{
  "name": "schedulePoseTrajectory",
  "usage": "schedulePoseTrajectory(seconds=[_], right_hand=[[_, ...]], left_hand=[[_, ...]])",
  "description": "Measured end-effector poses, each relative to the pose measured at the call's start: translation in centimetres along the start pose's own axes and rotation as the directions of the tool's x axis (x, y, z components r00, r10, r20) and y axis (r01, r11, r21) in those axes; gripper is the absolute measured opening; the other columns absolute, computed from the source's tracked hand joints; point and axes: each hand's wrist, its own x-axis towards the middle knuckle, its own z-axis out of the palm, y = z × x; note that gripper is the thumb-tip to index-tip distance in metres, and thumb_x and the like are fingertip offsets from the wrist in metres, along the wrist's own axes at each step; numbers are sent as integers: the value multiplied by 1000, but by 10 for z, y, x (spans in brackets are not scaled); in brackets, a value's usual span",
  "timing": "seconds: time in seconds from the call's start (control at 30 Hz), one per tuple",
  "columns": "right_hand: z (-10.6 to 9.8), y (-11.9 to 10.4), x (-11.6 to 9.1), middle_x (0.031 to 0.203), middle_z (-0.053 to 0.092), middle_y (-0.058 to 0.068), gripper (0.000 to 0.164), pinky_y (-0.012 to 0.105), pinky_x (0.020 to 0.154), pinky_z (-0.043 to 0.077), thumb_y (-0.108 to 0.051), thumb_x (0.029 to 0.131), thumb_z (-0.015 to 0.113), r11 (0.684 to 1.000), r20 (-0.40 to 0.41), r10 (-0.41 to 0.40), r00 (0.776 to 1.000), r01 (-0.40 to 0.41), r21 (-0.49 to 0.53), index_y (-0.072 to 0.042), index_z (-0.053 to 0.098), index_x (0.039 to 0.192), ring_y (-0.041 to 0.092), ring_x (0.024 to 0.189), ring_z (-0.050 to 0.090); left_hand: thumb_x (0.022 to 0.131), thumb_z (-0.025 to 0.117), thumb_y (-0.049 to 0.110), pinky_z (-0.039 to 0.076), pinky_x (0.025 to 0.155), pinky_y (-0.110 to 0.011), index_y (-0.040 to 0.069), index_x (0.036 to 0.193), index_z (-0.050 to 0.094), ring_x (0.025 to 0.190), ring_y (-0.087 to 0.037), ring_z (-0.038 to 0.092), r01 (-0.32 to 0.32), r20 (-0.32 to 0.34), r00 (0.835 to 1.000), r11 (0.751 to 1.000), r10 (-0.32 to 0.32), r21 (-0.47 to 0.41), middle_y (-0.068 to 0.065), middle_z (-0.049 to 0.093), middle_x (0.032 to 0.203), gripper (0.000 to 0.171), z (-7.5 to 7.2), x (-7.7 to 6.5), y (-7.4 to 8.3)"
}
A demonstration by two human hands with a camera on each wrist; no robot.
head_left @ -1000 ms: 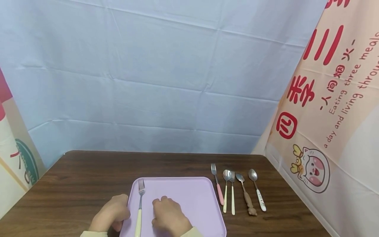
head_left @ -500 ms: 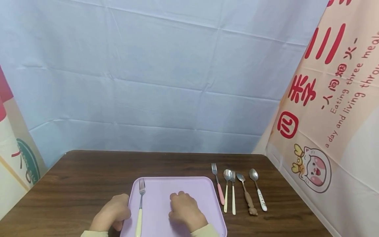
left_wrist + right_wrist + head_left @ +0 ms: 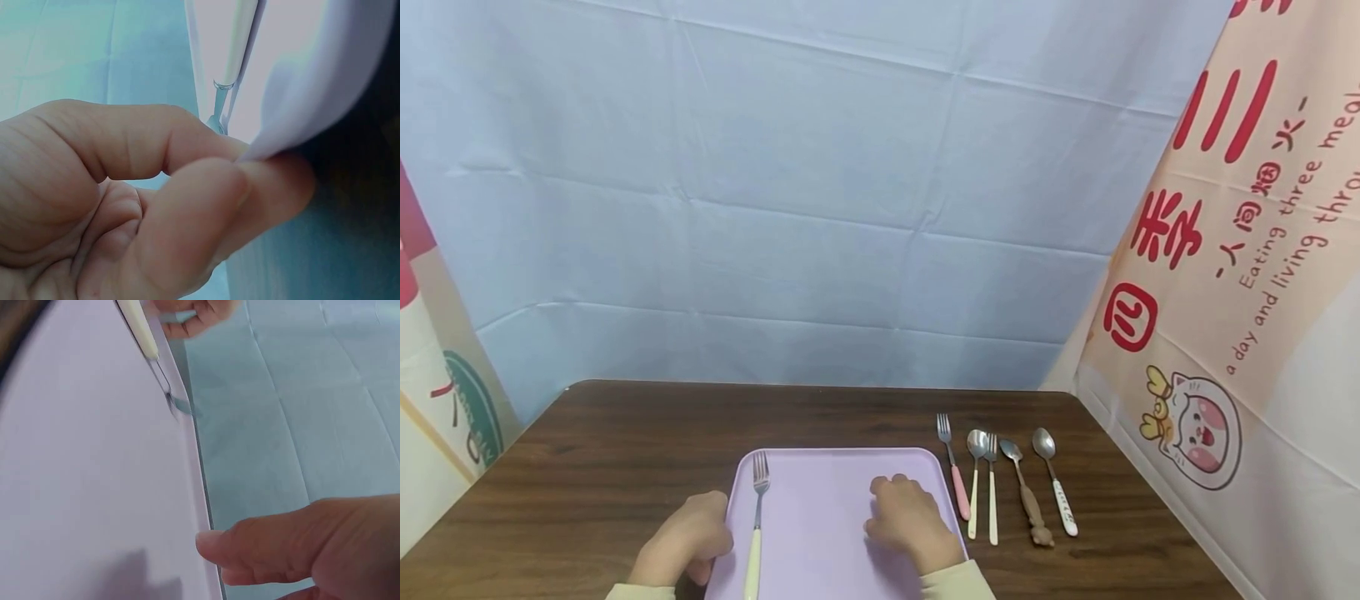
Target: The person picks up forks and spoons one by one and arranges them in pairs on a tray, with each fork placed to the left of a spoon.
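Observation:
A pale purple tray (image 3: 820, 517) lies on the table, and a fork (image 3: 754, 542) with a cream handle rests along its left side, tines pointing away. My left hand (image 3: 688, 537) pinches the tray's left rim between thumb and fingers, as the left wrist view shows at the rim (image 3: 275, 134). Over the right part of the tray hovers my right hand (image 3: 910, 521), fingers loosely bent and holding nothing. In the right wrist view its thumb (image 3: 215, 547) overlaps the tray's edge, and a shadow falls on the tray surface.
Right of the tray lie a pink-handled fork (image 3: 957, 479), a cream-handled spoon (image 3: 973, 492), a cream-handled fork (image 3: 992, 496), a spoon with a brown figure handle (image 3: 1028, 500) and a white-handled spoon (image 3: 1060, 492). A pale blue cloth (image 3: 805, 208) hangs behind the table (image 3: 647, 442).
My right hand has moved rightward across the tray, from beside the cream-handled fork toward the right rim. The left hand and the fork on the tray have stayed in place.

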Motion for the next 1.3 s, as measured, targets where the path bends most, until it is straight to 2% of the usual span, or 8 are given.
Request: schedulePoseTrajectory(seconds=[0.13,0.23,0.27,0.37,0.47,0.87,1.2,1.3], right_hand=[[-6,15,-1,80,58,12,38,45,60,50,-17,62,69,999,11,26,1000,-26,48,-3,62,97,28,72,55],[-10,27,-1,84,60,13,39,55,81,46,-17,62,68,997,4,39,999,-40,60,-3,63,98,30,78,56],[-12,30,-2,85,61,14,39,56,82,45,-17,62,68,997,-2,47,999,-47,58,-4,63,99,30,79,57],[-16,40,-1,87,62,14,37,57,80,46,-16,62,67,997,-15,71,997,-70,43,-6,64,97,33,82,57],[-18,49,-2,88,62,14,35,50,64,52,-16,62,67,995,-9,98,995,-98,34,-7,65,96,33,81,57],[-21,71,-11,100,63,18,35,51,72,51,-16,65,68,980,23,189,982,-190,51,-5,64,98,35,89,56],[-18,84,-16,88,65,14,31,46,66,51,-12,66,66,984,47,154,987,-158,87,-2,63,95,26,77,56],[-19,88,-17,75,61,8,25,43,61,48,-10,65,65,984,40,149,988,-152,90,-3,62,90,22,69,51]], left_hand=[[60,45,-10,49,29,-29,-1,64,45,29,-18,49,-7,-1,1000,1000,7,-8,-12,49,41,9,1,0,0],[61,45,-9,49,30,-29,0,63,45,29,-18,49,-11,-6,1000,1000,11,-12,-11,49,41,9,1,0,0],[61,46,-9,49,30,-29,0,63,45,30,-18,49,-11,-7,1000,1000,11,-13,-11,49,41,9,1,0,0],[62,47,-8,50,31,-30,-1,63,46,30,-18,50,-16,-10,1000,1000,16,-14,-11,49,42,7,2,0,0],[63,47,-8,50,31,-30,-2,64,46,31,-18,50,-18,-7,1000,1000,18,-6,-11,50,43,6,2,1,0],[62,47,-8,49,30,-27,0,63,45,30,-17,50,-16,-6,1000,1000,16,4,-11,50,43,8,1,1,0],[62,47,-9,50,31,-27,-1,65,45,31,-17,50,-10,2,1000,1000,10,11,-12,50,45,9,1,0,0],[61,47,-9,50,31,-27,-1,65,45,31,-17,50,-14,-1,1000,1000,14,7,-12,50,45,9,1,1,0]])
